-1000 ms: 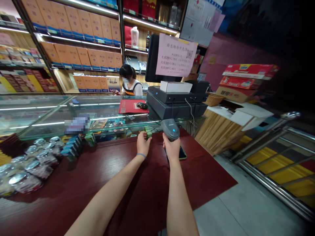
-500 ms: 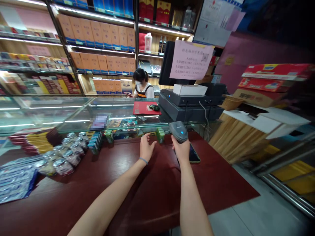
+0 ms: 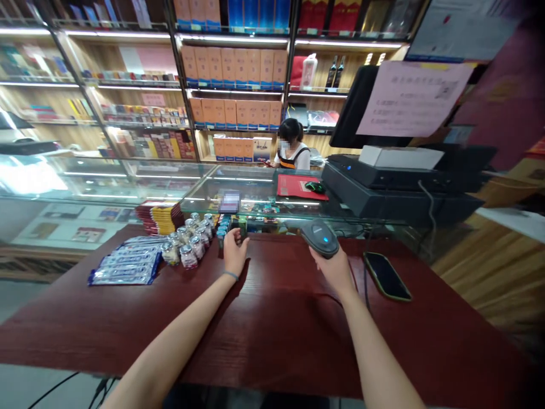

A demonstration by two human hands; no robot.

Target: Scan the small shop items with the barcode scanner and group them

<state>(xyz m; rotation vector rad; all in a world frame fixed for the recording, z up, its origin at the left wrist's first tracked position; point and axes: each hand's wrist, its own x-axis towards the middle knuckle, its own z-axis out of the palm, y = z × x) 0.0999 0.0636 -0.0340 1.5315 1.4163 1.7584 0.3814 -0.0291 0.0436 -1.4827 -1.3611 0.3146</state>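
In my right hand (image 3: 334, 267) is a dark grey barcode scanner (image 3: 320, 238) with a lit blue light; my fingers wrap its handle and its head points away from me. My left hand (image 3: 235, 255) reaches over the dark red table, fingers loosely curled and thumb apart, with nothing visible in it. Just beyond its fingers stand small blue-topped containers (image 3: 222, 228) and a green container (image 3: 242, 225), partly hidden by the hand. Farther left are rows of small lidded jars (image 3: 188, 255) and a fan of blue-and-silver packets (image 3: 128, 260).
A phone (image 3: 387, 276) lies right of my right forearm. Stacked maroon-and-yellow packs (image 3: 159, 218) sit at the back left. Behind the table runs a glass counter (image 3: 251, 177) with a red mat (image 3: 293, 187), a mouse and a monitor (image 3: 355, 108). A person (image 3: 293, 150) is behind it.
My view has swung left. Relative to the table, my left hand has moved left toward the blue-topped and green containers. The scanner stays in my right hand, now farther left of the phone.
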